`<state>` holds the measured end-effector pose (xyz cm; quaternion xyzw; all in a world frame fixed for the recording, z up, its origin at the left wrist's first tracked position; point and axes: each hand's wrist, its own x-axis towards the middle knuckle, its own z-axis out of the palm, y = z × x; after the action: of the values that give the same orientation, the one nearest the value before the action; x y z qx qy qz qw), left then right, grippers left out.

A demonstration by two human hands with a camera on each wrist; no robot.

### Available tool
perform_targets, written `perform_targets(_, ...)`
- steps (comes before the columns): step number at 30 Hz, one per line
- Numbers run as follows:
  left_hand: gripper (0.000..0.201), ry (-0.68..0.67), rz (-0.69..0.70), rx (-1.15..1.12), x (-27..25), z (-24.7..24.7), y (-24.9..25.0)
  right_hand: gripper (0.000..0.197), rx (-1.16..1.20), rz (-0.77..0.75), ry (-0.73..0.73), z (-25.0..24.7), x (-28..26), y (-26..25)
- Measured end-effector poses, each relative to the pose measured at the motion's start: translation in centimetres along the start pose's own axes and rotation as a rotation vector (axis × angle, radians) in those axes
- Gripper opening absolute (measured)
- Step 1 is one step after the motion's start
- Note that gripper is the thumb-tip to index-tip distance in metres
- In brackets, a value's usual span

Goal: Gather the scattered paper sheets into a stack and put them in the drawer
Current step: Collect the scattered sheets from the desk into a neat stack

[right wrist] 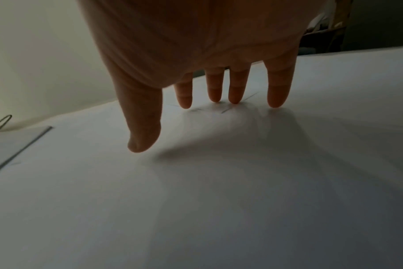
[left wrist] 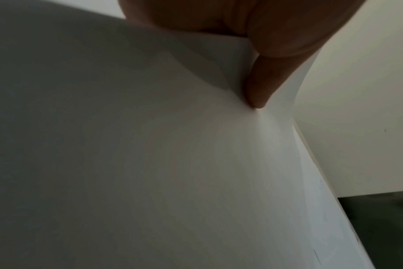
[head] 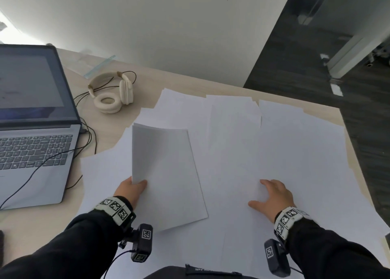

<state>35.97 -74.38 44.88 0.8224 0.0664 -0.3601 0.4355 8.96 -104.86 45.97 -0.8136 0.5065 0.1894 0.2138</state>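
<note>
Several white paper sheets (head: 274, 143) lie scattered and overlapping across the desk's right half. My left hand (head: 132, 189) pinches the near left edge of a small stack of sheets (head: 164, 173), lifted above the others; the left wrist view shows the thumb (left wrist: 260, 85) pressed on the paper (left wrist: 150, 163). My right hand (head: 272, 196) lies spread on a loose sheet to the right, straight fingertips (right wrist: 276, 102) pressing the paper (right wrist: 219, 200), the thumb (right wrist: 143, 143) just above it. No drawer is in view.
An open grey laptop (head: 31, 130) stands at the left with black cables (head: 63, 158) trailing beside it. Cream headphones (head: 111, 92) and a clear plastic sleeve (head: 92, 64) lie behind. The desk's right edge (head: 346, 130) drops to dark floor.
</note>
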Motion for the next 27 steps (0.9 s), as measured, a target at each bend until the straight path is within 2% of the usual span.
perform_targets(7,0.016,-0.024,-0.012,0.036,0.4,1.1,0.0,0.099,-0.089,0.053,-0.018,0.0,0.4,0.0)
perform_targets(12,0.016,-0.032,-0.010,0.076,0.5,1.6,0.6,0.092,-0.074,0.060,0.014,0.1,0.3,-0.2)
perform_targets(16,0.015,-0.032,-0.009,0.105,0.6,1.7,0.6,0.114,-0.046,0.054,-0.029,1.2,0.1,0.0)
perform_targets(18,0.015,-0.034,-0.005,0.112,0.5,1.7,0.5,0.108,-0.087,0.007,-0.016,1.3,-0.4,0.0)
perform_targets(22,0.014,-0.022,0.000,0.116,0.4,1.7,0.3,0.083,-0.156,-0.093,0.058,1.3,-1.3,-0.1)
perform_targets(24,0.013,-0.017,0.004,0.115,0.3,1.7,0.3,0.074,-0.146,-0.095,0.064,1.4,-1.4,-0.1)
perform_targets(27,0.013,-0.009,0.005,0.122,0.3,1.8,0.4,0.070,-0.101,-0.089,0.026,1.4,-1.4,0.1)
